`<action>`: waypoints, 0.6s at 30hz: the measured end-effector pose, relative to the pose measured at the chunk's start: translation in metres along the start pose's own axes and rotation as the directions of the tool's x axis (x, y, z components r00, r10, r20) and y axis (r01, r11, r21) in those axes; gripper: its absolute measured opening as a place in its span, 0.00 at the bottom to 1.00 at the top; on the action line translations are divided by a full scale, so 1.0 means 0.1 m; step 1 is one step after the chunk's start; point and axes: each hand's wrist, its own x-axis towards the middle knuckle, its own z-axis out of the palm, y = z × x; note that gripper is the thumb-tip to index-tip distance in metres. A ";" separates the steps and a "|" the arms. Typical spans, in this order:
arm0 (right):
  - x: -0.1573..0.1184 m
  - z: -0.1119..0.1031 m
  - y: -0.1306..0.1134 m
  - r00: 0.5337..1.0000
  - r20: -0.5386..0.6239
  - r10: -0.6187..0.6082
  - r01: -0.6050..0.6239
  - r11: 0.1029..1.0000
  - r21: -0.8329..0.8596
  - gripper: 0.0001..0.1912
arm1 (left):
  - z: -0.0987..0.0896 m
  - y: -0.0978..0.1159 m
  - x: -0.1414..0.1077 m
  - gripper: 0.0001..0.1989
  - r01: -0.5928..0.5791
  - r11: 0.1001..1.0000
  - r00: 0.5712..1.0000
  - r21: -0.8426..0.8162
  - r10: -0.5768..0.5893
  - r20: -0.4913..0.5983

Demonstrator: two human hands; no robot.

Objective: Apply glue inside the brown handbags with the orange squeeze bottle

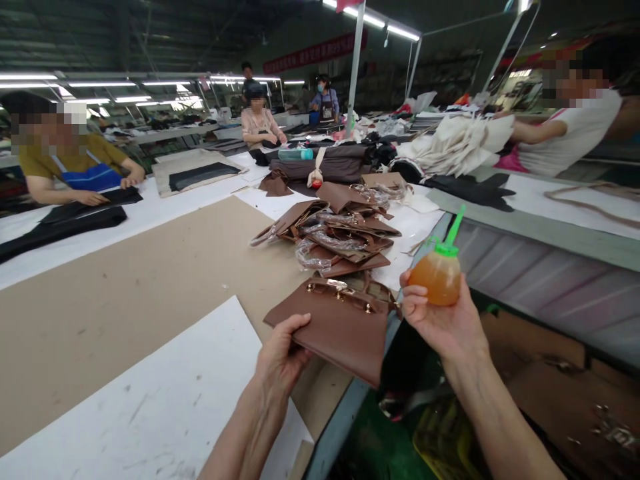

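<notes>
My left hand (286,353) grips the near left edge of a brown leather handbag piece (335,327), thumb on top and fingers underneath. Gold-coloured metal fittings run along the far edge of this piece, which lies tilted at the table's edge. In my right hand (445,320) is a round squeeze bottle (437,277) with amber liquid and a green cap and spout; the spout points up. The bottle is held to the right of the bag piece, apart from it. Just beyond lies a heap of brown handbag pieces (345,233) with plastic-wrapped handles.
Beige board (150,280) and a white sheet (165,400) cover the table on the left. More brown bag pieces (565,380) lie low at the right, near a yellow basket (445,433). Co-workers sit at left, far side and right; a pale fabric stack (450,147) stands back right.
</notes>
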 end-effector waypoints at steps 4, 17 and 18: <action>-0.08 0.02 -0.05 0.999 -0.026 -0.021 0.022 1.000 0.001 0.28 | -0.41 0.39 -0.34 0.09 0.008 1.000 1.000 0.015 -0.008 -0.027; -0.27 0.33 0.95 0.937 0.075 0.341 -0.330 0.935 -0.131 0.21 | -1.50 0.83 -1.38 0.26 -0.689 0.712 0.693 0.134 0.702 -0.167; -0.27 0.38 1.06 0.916 0.092 0.391 -0.376 0.915 -0.148 0.21 | -1.58 0.82 -1.44 0.27 -0.728 0.655 0.638 0.201 0.755 -0.151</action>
